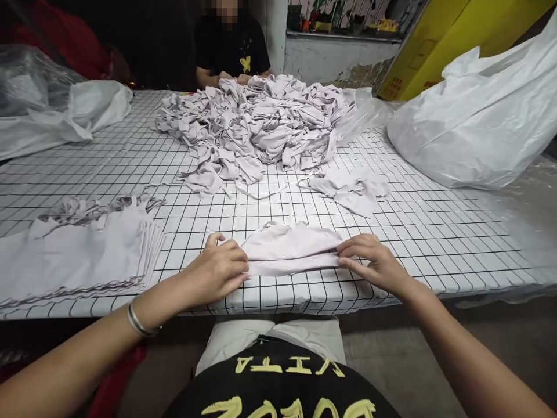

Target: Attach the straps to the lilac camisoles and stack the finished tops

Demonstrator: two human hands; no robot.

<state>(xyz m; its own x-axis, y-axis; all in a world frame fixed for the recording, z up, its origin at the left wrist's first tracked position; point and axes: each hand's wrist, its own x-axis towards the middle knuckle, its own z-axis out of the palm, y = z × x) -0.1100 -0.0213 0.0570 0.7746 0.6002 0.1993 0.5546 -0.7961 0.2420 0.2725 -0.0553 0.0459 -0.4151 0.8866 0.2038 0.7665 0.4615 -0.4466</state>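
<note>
A pale lilac-grey garment (292, 247) lies on the table in front of me, with a fold running across its width. My left hand (221, 267) has its fingers closed on the garment's left end. At the opposite end, my right hand (369, 261) pinches the edge between thumb and fingers. To the left is a neat stack of matching garments (96, 244), with straps bunched along its far side. Beyond my right hand lies a loose crumpled garment (352, 188) with thin straps. What is under my fingertips is partly hidden.
A big heap of the same garments (278, 116) covers the far middle of the grid-patterned table (435, 232). White plastic bags stand right (474, 122) and left (87, 107). A person (232, 46) in a dark shirt sits across. A yellow box (444, 46) leans behind.
</note>
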